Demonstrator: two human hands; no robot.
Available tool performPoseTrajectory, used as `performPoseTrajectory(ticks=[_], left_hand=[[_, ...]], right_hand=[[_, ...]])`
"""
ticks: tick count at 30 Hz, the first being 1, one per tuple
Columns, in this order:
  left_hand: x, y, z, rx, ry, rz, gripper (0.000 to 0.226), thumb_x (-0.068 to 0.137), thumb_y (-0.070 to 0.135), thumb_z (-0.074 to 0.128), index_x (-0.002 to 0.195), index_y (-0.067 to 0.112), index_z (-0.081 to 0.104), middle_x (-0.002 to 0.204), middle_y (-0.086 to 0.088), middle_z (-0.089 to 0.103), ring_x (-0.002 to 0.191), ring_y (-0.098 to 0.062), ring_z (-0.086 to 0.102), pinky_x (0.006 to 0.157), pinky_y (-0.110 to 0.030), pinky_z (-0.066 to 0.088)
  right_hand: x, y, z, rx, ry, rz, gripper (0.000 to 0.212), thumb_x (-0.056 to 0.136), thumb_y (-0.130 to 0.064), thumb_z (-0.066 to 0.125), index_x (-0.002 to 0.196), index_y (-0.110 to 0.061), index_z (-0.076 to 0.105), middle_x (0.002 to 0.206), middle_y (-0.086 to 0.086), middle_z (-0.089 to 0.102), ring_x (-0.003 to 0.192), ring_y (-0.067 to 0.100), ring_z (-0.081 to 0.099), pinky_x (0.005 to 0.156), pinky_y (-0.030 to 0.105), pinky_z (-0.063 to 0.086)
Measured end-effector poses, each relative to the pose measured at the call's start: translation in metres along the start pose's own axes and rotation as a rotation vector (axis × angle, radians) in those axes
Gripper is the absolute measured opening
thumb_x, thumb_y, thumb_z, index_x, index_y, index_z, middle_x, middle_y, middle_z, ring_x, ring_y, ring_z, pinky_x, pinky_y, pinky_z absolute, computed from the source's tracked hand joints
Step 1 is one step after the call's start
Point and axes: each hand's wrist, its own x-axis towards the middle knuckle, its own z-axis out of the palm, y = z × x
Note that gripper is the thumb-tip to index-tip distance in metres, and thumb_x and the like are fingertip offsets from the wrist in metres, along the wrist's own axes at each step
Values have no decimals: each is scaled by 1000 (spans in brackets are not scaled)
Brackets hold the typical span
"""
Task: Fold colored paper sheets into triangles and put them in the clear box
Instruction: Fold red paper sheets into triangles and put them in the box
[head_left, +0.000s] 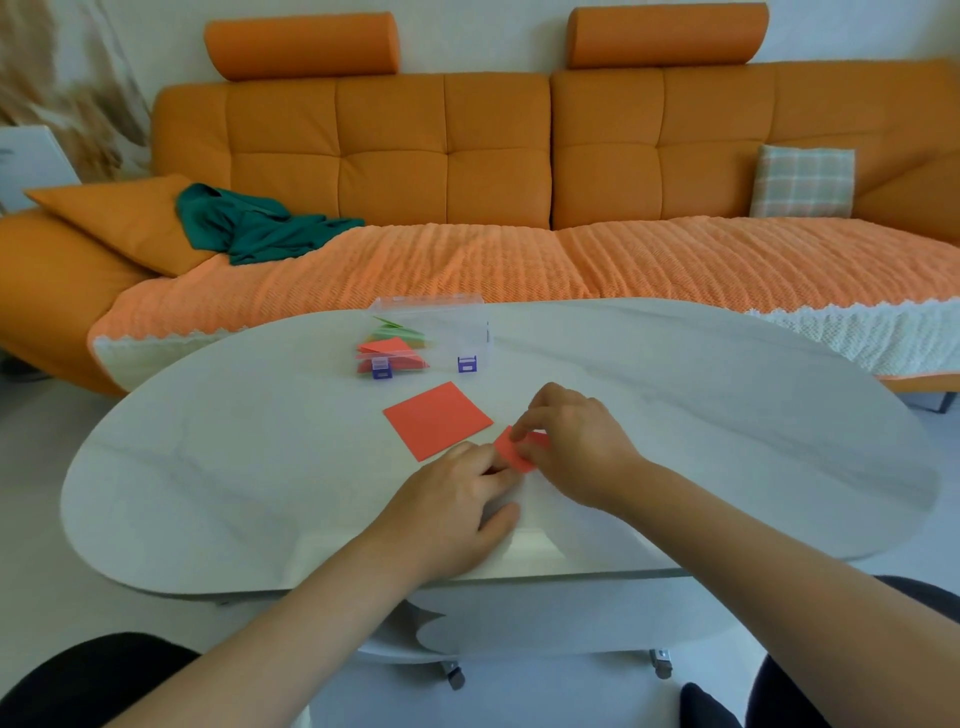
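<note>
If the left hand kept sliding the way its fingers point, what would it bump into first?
The left hand would first meet the small red folded paper, which it seems to be touching. Just beyond is the right hand, pinching that paper.

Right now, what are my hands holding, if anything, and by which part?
Your right hand pinches the small folded red paper along its upper edge. Your left hand holds nothing; its fingertips just press on the paper's near-left corner.
</note>
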Motion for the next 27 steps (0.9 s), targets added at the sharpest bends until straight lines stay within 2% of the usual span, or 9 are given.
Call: performPoseTrajectory(ticks=[3, 5, 9, 11, 16, 22, 27], left_hand=[[-1, 0, 1, 13, -31, -11, 46, 94, 43, 42, 127, 21, 64, 111, 6, 58, 102, -13, 49, 84, -30, 48], [-1, 0, 0, 4, -25, -4, 44, 95, 42, 43, 127, 23, 64, 109, 7, 57, 102, -12, 48, 83, -28, 47], [0, 2, -1, -2, -18, 23, 38, 97, 40, 46, 129, 27, 63, 109, 11, 53, 102, -10, 47, 83, -27, 47], [0, 3, -2, -10, -7, 16, 37, 97, 38, 46, 127, 27, 64, 111, 11, 53, 104, -10, 48, 80, -28, 48], [-2, -2, -3, 15, 18, -52, 42, 94, 37, 41, 119, 24, 72, 111, 8, 56, 104, -10, 51, 70, -27, 49], [-16, -12, -9, -9, 63, -151, 31, 97, 30, 51, 109, 19, 77, 105, 11, 59, 97, -6, 53, 74, -27, 52], [-27, -16, -11, -31, 104, -215, 27, 97, 24, 54, 110, 18, 77, 104, 10, 62, 96, -5, 55, 79, -27, 54]], right_hand=[[-16, 2, -3, -157, 30, -187, 20, 96, -35, 56, 100, -37, 76, 106, -12, 64, 95, 17, 52, 79, 32, 33], [-27, 6, -3, -233, 61, -249, 21, 94, -37, 57, 98, -37, 77, 104, -15, 68, 95, 17, 53, 79, 33, 34], [-37, 11, 2, -267, 89, -216, 32, 91, -39, 46, 93, -36, 78, 102, -16, 70, 101, 17, 55, 91, 37, 30], [-38, 12, 6, -274, 107, -228, 34, 91, -38, 44, 92, -35, 78, 100, -16, 70, 99, 16, 56, 92, 36, 29], [-40, 16, 10, -232, 140, -203, 29, 90, -35, 49, 89, -34, 78, 100, -17, 70, 93, 16, 58, 87, 34, 35], [-40, 16, 13, -170, 169, -184, 27, 88, -32, 52, 87, -33, 79, 96, -15, 71, 87, 17, 60, 78, 34, 43], [-42, 16, 17, -83, 178, -158, 25, 86, -30, 54, 89, -34, 79, 98, -14, 71, 86, 19, 62, 75, 36, 48]])
